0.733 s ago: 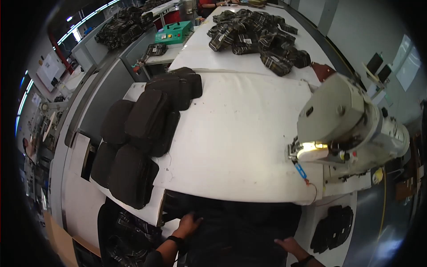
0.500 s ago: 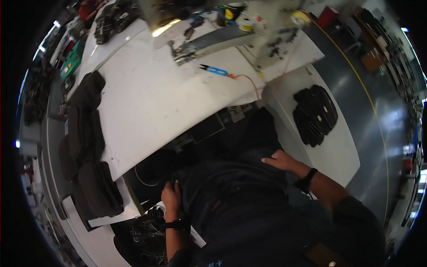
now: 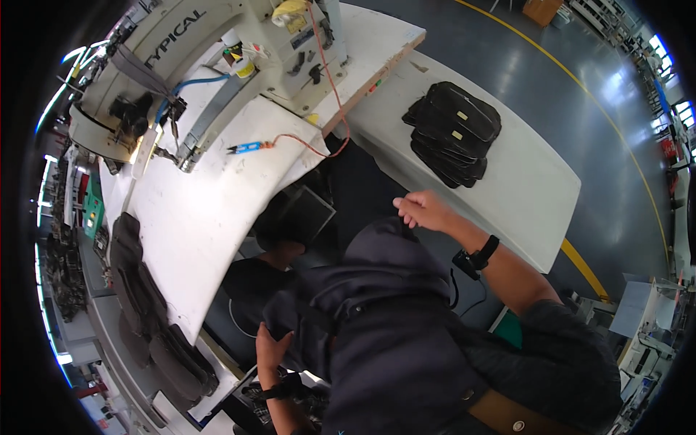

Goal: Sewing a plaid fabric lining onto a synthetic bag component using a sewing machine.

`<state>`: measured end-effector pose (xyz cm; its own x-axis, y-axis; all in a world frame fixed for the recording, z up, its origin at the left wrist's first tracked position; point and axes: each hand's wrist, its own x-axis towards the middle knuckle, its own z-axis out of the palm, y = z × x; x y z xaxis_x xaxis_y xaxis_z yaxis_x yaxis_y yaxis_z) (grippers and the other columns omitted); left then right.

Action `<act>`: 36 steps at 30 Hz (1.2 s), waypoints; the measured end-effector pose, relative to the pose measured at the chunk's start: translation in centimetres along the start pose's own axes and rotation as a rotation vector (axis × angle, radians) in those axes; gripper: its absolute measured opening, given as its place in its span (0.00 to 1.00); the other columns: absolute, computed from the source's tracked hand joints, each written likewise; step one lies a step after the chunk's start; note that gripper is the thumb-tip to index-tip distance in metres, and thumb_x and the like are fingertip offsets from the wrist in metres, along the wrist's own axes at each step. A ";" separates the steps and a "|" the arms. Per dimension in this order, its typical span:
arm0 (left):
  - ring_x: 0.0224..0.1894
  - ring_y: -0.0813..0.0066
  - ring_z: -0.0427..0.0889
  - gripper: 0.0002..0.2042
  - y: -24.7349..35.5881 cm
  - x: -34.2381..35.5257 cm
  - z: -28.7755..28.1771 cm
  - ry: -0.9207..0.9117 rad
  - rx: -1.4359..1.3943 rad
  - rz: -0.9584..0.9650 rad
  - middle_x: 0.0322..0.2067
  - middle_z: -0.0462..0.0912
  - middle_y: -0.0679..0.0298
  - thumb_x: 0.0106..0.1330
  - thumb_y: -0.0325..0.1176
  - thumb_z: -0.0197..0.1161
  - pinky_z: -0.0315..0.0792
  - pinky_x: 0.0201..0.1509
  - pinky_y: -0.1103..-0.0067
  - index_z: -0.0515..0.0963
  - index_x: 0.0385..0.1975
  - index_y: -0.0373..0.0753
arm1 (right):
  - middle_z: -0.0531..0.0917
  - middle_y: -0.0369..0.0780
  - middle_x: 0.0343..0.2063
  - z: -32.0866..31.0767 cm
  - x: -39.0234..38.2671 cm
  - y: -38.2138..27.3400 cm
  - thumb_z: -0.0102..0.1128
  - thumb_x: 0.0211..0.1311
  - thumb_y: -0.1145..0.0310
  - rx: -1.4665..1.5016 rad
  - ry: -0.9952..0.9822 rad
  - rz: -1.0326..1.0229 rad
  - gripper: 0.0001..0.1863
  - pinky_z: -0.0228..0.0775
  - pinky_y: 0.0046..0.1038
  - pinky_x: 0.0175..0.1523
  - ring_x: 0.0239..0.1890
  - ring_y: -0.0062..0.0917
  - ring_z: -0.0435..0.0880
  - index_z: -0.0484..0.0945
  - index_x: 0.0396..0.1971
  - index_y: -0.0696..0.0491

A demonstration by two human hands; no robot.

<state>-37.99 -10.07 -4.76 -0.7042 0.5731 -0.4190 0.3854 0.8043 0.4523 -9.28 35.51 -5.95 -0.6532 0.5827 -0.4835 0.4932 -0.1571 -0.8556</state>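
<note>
Dark cloth, like an apron (image 3: 391,341), covers my lap and front. My right hand (image 3: 429,212) is closed at its upper right edge over my knee, the fingers curled and seeming to pinch the cloth. At the apron's left side is my left hand (image 3: 272,349), thumb and fingers apart, resting against the fabric. Beyond my knees stands a white sewing table (image 3: 210,217) with a long-armed sewing machine (image 3: 181,43). Blue thread snips (image 3: 246,148) lie on it, tied to an orange cord (image 3: 312,148).
Dark padded pieces (image 3: 156,319) line the table's left edge. To the right, a white side table (image 3: 522,196) bears a stack of black fabric panels (image 3: 457,130). Beyond it runs a grey floor (image 3: 544,72) with a yellow line. A green box (image 3: 93,206) stands far left.
The view has turned rightward, so the table and machine sit further left and more of the machine shows. My right hand's fingers are more curled at the cloth; my left stays beside the apron.
</note>
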 end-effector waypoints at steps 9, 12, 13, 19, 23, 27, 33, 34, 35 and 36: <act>0.58 0.38 0.82 0.43 -1.1 0.0 -2.1 -0.146 0.223 -0.129 0.58 0.80 0.39 0.51 0.47 0.80 0.78 0.61 0.58 0.71 0.64 0.29 | 0.86 0.49 0.53 -5.6 25.2 0.9 0.56 0.76 0.69 -0.949 0.674 -0.707 0.16 0.73 0.35 0.67 0.59 0.38 0.83 0.80 0.58 0.58; 0.57 0.39 0.82 0.39 2.2 1.5 -4.3 -0.098 0.158 -0.062 0.62 0.74 0.43 0.58 0.45 0.78 0.79 0.59 0.57 0.68 0.67 0.37 | 0.77 0.47 0.67 -12.9 32.6 4.0 0.39 0.85 0.64 -0.754 0.772 -0.627 0.23 0.58 0.38 0.78 0.71 0.37 0.73 0.72 0.70 0.56; 0.58 0.41 0.81 0.38 2.0 3.4 -3.8 -0.013 0.144 0.041 0.64 0.71 0.45 0.60 0.45 0.77 0.80 0.58 0.58 0.67 0.67 0.37 | 0.74 0.43 0.71 -17.9 33.6 5.2 0.36 0.85 0.59 0.140 0.762 -0.687 0.26 0.56 0.38 0.78 0.74 0.35 0.69 0.68 0.74 0.54; 0.49 0.54 0.87 0.26 1.5 -7.7 -2.9 0.246 -0.102 -0.471 0.59 0.77 0.51 0.67 0.38 0.72 0.80 0.55 0.63 0.73 0.63 0.39 | 0.76 0.39 0.54 -5.9 32.2 -5.3 0.48 0.82 0.48 0.462 0.531 -0.326 0.28 0.70 0.32 0.59 0.53 0.25 0.75 0.69 0.70 0.52; 0.41 0.57 0.88 0.19 -2.7 -13.7 1.1 0.240 -0.036 -0.633 0.49 0.84 0.53 0.66 0.34 0.70 0.81 0.50 0.64 0.79 0.55 0.38 | 0.73 0.41 0.56 -6.2 31.0 -8.0 0.54 0.79 0.47 0.531 0.536 -0.224 0.29 0.72 0.35 0.59 0.54 0.30 0.76 0.69 0.64 0.55; 0.41 0.55 0.87 0.11 -7.8 -18.3 2.1 0.414 -0.136 -0.766 0.40 0.86 0.54 0.65 0.33 0.68 0.80 0.47 0.64 0.82 0.44 0.37 | 0.72 0.44 0.58 -6.5 31.1 -8.5 0.56 0.75 0.44 0.519 0.524 -0.266 0.33 0.73 0.41 0.63 0.57 0.36 0.76 0.66 0.66 0.55; 0.48 0.50 0.81 0.11 -14.5 -25.6 4.0 0.744 -0.028 -1.030 0.40 0.82 0.55 0.64 0.29 0.69 0.75 0.53 0.63 0.76 0.43 0.38 | 0.62 0.50 0.73 -3.0 30.0 -9.9 0.59 0.64 0.35 0.666 0.616 -0.158 0.48 0.63 0.52 0.75 0.74 0.48 0.64 0.62 0.72 0.54; 0.48 0.51 0.81 0.10 -14.4 -27.0 3.6 0.847 0.094 -1.007 0.40 0.81 0.55 0.64 0.28 0.68 0.74 0.54 0.63 0.76 0.43 0.38 | 0.59 0.51 0.73 -1.5 29.0 -10.2 0.61 0.61 0.36 0.596 0.582 -0.218 0.49 0.62 0.53 0.76 0.76 0.49 0.60 0.61 0.73 0.54; 0.49 0.51 0.80 0.10 -14.9 -27.7 3.5 0.940 0.204 -0.961 0.41 0.81 0.55 0.64 0.27 0.68 0.73 0.55 0.63 0.77 0.43 0.37 | 0.60 0.52 0.73 -2.5 28.7 -10.5 0.62 0.60 0.37 0.608 0.584 -0.239 0.49 0.62 0.55 0.75 0.75 0.49 0.61 0.62 0.73 0.54; 0.49 0.52 0.79 0.10 -15.9 -28.4 3.2 1.032 0.202 -1.006 0.41 0.81 0.55 0.64 0.27 0.67 0.72 0.55 0.63 0.77 0.43 0.37 | 0.62 0.54 0.71 -3.4 28.4 -10.5 0.61 0.60 0.37 0.569 0.591 -0.279 0.46 0.64 0.57 0.73 0.71 0.51 0.66 0.65 0.69 0.54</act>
<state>-22.24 -38.61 -2.57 -0.7946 -0.5306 0.2950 -0.5057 0.8474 0.1622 -31.05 56.44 -10.02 -0.2236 0.9535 -0.2020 -0.1063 -0.2299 -0.9674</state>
